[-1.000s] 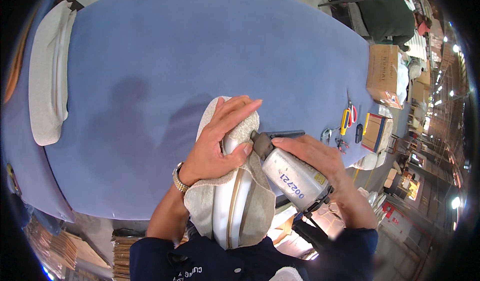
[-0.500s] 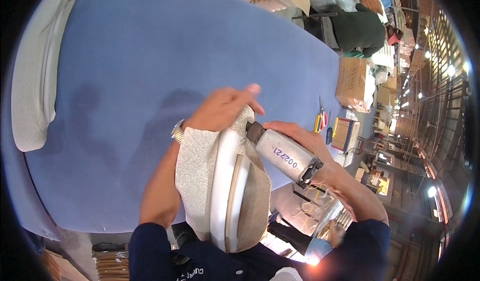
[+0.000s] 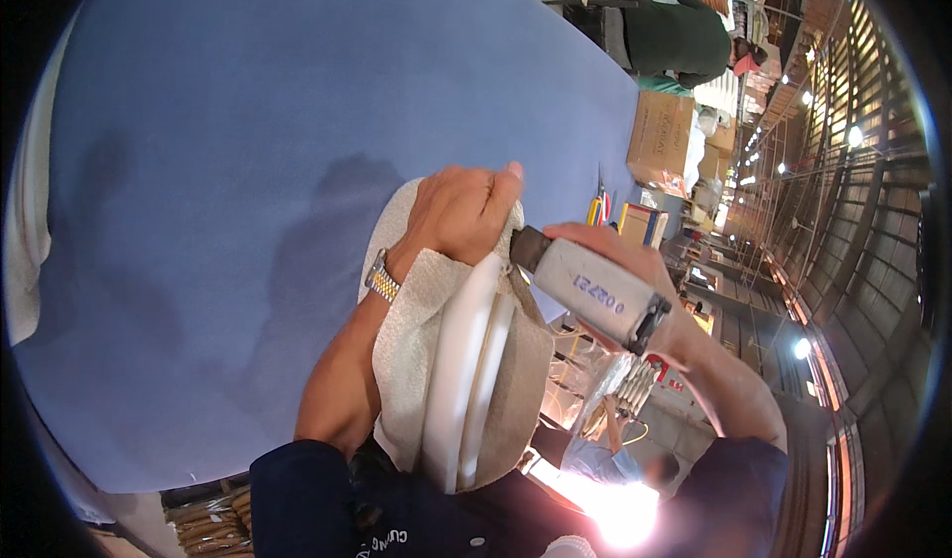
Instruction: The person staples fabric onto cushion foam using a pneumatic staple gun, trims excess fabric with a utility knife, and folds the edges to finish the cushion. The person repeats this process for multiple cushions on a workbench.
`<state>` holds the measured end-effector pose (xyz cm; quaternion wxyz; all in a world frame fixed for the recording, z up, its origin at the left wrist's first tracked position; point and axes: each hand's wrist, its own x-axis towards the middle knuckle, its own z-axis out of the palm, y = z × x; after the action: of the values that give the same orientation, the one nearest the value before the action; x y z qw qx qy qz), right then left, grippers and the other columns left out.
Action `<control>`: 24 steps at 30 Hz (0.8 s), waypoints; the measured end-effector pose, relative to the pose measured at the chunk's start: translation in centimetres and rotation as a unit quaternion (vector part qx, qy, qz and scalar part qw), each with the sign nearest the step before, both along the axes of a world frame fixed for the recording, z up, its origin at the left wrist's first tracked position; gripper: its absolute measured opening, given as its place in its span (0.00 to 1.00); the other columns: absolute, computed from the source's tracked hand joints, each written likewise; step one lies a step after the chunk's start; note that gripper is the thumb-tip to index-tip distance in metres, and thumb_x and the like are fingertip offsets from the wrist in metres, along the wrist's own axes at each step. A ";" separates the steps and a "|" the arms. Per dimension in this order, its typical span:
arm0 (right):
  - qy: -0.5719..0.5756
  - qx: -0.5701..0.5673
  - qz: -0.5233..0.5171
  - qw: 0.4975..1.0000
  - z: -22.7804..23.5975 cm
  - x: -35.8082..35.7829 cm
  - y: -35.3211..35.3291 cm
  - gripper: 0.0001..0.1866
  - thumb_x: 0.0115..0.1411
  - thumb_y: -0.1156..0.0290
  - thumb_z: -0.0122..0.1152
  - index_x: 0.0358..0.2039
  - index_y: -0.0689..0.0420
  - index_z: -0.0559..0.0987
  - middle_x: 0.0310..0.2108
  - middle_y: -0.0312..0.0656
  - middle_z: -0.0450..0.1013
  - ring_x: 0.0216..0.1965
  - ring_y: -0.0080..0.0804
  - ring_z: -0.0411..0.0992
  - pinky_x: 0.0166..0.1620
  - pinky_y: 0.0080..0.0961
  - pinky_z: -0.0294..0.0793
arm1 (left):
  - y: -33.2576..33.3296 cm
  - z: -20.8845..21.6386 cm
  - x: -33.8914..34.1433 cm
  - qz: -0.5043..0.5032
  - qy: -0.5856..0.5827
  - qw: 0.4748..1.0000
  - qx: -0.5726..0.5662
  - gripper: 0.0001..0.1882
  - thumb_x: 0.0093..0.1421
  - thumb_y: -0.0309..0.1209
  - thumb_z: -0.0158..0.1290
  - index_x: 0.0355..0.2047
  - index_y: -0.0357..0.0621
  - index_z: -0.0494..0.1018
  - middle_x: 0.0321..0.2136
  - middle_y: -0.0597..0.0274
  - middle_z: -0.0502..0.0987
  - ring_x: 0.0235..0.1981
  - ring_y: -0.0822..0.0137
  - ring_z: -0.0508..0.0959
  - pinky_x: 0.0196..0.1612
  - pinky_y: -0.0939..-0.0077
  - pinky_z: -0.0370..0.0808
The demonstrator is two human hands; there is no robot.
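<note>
A padded piece, with white foam (image 3: pixel 458 370) down its middle and beige fabric (image 3: pixel 405 345) around it, stands close against my body. My left hand (image 3: pixel 464 213) wears a wristwatch (image 3: pixel 381 278) and is closed over the far end, fingers curled on the fabric. My right hand (image 3: pixel 625 255) grips a grey pneumatic staple gun (image 3: pixel 585 285). The gun's dark nose is against or very near the fabric edge, just right of my left fingers. The exact contact point is hidden.
A wide blue table (image 3: pixel 218 112) lies ahead and left, with another covered piece (image 3: pixel 28 231) at its left edge. Scissors (image 3: pixel 600 206) and a cardboard box (image 3: pixel 662 141) are on the right. A person in dark green (image 3: pixel 679 37) is beyond; another in blue (image 3: pixel 605 459) is lower right.
My left hand has closed more tightly over the fabric end, its fingers now curled in. The padded piece and staple gun have shifted slightly right, and the whole view has turned.
</note>
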<state>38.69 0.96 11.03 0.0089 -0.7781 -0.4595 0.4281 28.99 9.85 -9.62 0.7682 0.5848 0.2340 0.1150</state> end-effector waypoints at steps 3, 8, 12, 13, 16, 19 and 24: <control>0.034 -0.003 0.039 0.999 0.2 1.1 0.9 0.41 0.46 0.67 0.74 0.64 0.56 0.72 0.58 0.46 0.76 0.54 0.36 0.79 0.56 0.30 0.76 | -0.3 -0.2 0.0 0.001 -0.024 1.000 -0.001 0.30 0.71 0.46 0.39 0.21 0.35 0.76 0.18 0.48 0.75 0.22 0.50 0.74 0.34 0.56 0.71; -0.039 -0.015 -0.011 0.999 -0.3 -0.8 -0.3 0.38 0.49 0.70 0.72 0.63 0.57 0.73 0.53 0.47 0.78 0.50 0.35 0.80 0.53 0.29 0.77 | -0.3 0.3 0.0 0.049 -0.033 0.998 -0.001 0.34 0.73 0.45 0.36 0.16 0.31 0.70 0.15 0.36 0.68 0.19 0.36 0.70 0.31 0.46 0.68; -0.061 -0.014 -0.005 0.998 -0.3 -1.3 -0.2 0.36 0.49 0.72 0.72 0.62 0.58 0.74 0.50 0.45 0.79 0.47 0.36 0.81 0.49 0.28 0.78 | -0.4 0.0 0.1 0.052 -0.033 0.998 0.017 0.34 0.72 0.45 0.36 0.16 0.32 0.71 0.15 0.37 0.68 0.20 0.36 0.71 0.30 0.46 0.69; -0.066 0.004 0.017 0.998 -0.4 -1.1 -0.5 0.37 0.49 0.72 0.72 0.62 0.58 0.74 0.50 0.46 0.79 0.47 0.36 0.81 0.50 0.28 0.78 | -0.3 0.1 0.1 0.052 -0.037 0.998 0.020 0.34 0.72 0.45 0.36 0.16 0.32 0.71 0.15 0.37 0.68 0.19 0.36 0.71 0.30 0.46 0.69; -0.074 0.015 0.020 0.997 -0.4 -1.6 -1.0 0.40 0.45 0.69 0.74 0.62 0.58 0.74 0.52 0.48 0.79 0.48 0.38 0.81 0.52 0.28 0.77 | -0.4 0.2 0.1 0.052 -0.033 0.998 0.029 0.34 0.72 0.46 0.36 0.16 0.32 0.71 0.15 0.37 0.68 0.20 0.36 0.72 0.31 0.46 0.69; -0.038 0.049 0.010 0.998 -0.9 -0.8 -1.2 0.42 0.43 0.67 0.74 0.62 0.56 0.73 0.51 0.47 0.79 0.49 0.39 0.81 0.53 0.28 0.77 | -0.6 0.1 0.5 0.047 -0.015 0.999 0.019 0.34 0.72 0.47 0.36 0.16 0.31 0.70 0.17 0.36 0.70 0.22 0.38 0.73 0.32 0.47 0.70; 0.021 0.159 0.024 0.987 -2.6 0.7 -3.2 0.39 0.44 0.71 0.71 0.62 0.53 0.73 0.51 0.46 0.78 0.47 0.44 0.80 0.52 0.30 0.77 | -1.3 -1.7 1.0 0.062 -0.073 0.994 -0.055 0.31 0.71 0.49 0.41 0.21 0.37 0.77 0.17 0.59 0.75 0.22 0.65 0.72 0.31 0.63 0.71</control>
<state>39.40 -2.20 8.39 0.1318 -0.7465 -0.5400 0.3658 29.97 8.56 -11.37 0.8054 0.5161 0.2189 0.1924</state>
